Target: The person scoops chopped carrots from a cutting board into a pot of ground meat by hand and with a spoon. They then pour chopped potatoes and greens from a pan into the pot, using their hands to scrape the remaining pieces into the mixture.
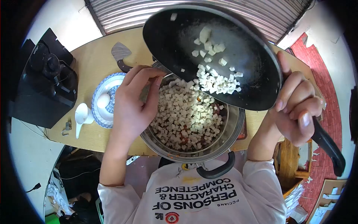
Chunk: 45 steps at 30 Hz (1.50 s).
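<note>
A black frying pan (238,56) is tilted over a steel pot (231,130). White tofu cubes (216,82) slide down the pan toward its lower rim. The pot holds many white cubes (182,119) over something reddish. My right hand (298,108) grips the pan's black handle (330,147) at the right. My left hand (130,104) rests at the pot's left rim, fingers curled over the edge, holding nothing that I can see. The pot's black handle (218,171) points toward my chest.
A blue-and-white plate (102,112) with an egg (103,100) sits left of the pot, a white spoon (82,115) beside it. A cleaver (121,54) lies behind. A black appliance (48,82) stands at the far left. The wooden table's edge (93,145) runs near me.
</note>
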Motion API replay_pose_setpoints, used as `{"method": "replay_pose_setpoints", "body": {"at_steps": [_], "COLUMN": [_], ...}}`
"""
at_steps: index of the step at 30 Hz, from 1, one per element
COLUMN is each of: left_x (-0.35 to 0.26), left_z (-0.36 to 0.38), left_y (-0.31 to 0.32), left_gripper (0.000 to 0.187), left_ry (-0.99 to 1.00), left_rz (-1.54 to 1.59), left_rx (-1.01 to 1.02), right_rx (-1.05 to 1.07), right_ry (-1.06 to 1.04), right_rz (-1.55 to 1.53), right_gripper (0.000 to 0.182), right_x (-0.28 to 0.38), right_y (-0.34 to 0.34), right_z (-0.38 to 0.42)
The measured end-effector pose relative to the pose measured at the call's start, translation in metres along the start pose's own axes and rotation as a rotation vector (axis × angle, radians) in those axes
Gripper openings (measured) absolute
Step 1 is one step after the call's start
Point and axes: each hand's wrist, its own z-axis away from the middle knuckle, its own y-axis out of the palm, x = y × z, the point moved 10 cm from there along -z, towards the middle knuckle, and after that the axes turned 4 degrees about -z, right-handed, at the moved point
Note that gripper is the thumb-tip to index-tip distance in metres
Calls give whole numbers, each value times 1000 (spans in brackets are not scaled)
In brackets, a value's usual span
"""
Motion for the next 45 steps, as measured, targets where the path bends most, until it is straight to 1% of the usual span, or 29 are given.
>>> {"method": "replay_pose_setpoints", "body": {"at_steps": [4, 7, 8, 9, 10, 12, 13, 15, 16, 18, 21, 25, 27, 28, 30, 31, 33, 34, 36, 37, 39, 40, 42, 43, 44, 45], "left_x": [2, 0, -7, -14, -18, -19, -18, -26, -24, -37, -39, -35, -33, -35, -32, -33, -40, -41, -44, -44, -49, -48, -39, -33, -30, -34], "left_z": [0, -2, -3, -4, -8, -15, -18, -26, -32, -37, -47, -54, -57, -57, -59, -59, -60, -59, -56, -52, -38, -35, -22, -20, -22, -27], "left_y": [-1, -4, -9, -14, -14, -20, -18, -17, -14, -12, -7, -1, 9, 10, 19, 18, 22, 20, 39, 40, 46, 45, 66, 68, 65, 49], "left_gripper": [16, 18, 20, 21, 21, 27, 27, 28, 28, 28, 24, 20, 18, 18, 20, 20, 27, 27, 33, 33, 35, 35, 37, 38, 38, 38], "left_ry": [-1, 14, 46, 78, 77, 21, 20, 142, 145, 294, 334, 347, 368, 368, 311, 311, 328, 327, 345, 345, 428, 428, 397, 342, 343, 404], "left_rz": [2, -8, -20, -29, -27, 0, -1, -88, -86, -322, -361, -313, -147, -147, 143, 144, 208, 209, 108, 110, 25, 25, 14, 51, 51, 15], "left_rx": [-11, -33, -94, -156, -156, -218, -220, -284, -285, -364, -382, -396, -281, -282, -172, -172, -89, -89, 140, 140, 137, 138, 428, 496, 497, 362], "right_rx": [-42, 68, 66, 14, -36, -45, -68, -104, -104, -141, -181, -152, -139, -138, -147, -147, -136, -136, -138, -138, -119, -121, -77, -79, -88, -98], "right_ry": [-26, 2, 1, 25, 50, 56, 57, 49, 47, 72, 67, 69, 53, 53, 49, 49, 45, 46, 40, 41, 14, 14, 26, 25, 30, 36], "right_rz": [-22, 38, 37, 5, -29, -28, -18, -21, -18, -43, -101, -72, -63, -63, -44, -43, -46, -47, -30, -29, -37, -37, -47, -46, -53, -61], "right_gripper": [26, 26, 26, 26, 26, 26, 26, 25, 25, 25, 26, 26, 26, 26, 26, 26, 26, 26, 26, 26, 25, 25, 25, 25, 25, 25], "right_x": [4, 2, 1, -3, -7, -10, -12, -14, -13, -15, -15, -14, -15, -15, -16, -17, -18, -19, -19, -20, -19, -18, -17, -16, -17, -17], "right_y": [-10, 9, 11, 6, 1, -1, -2, -5, -5, -6, -5, -2, 0, 0, 1, 1, 3, 3, 3, 2, 1, -1, 0, 1, 2, 2], "right_z": [-1, -5, -5, -5, -5, -7, -9, -10, -11, -11, -10, -11, -11, -11, -10, -10, -9, -10, -11, -12, -12, -13, -14, -14, -13, -13]}}
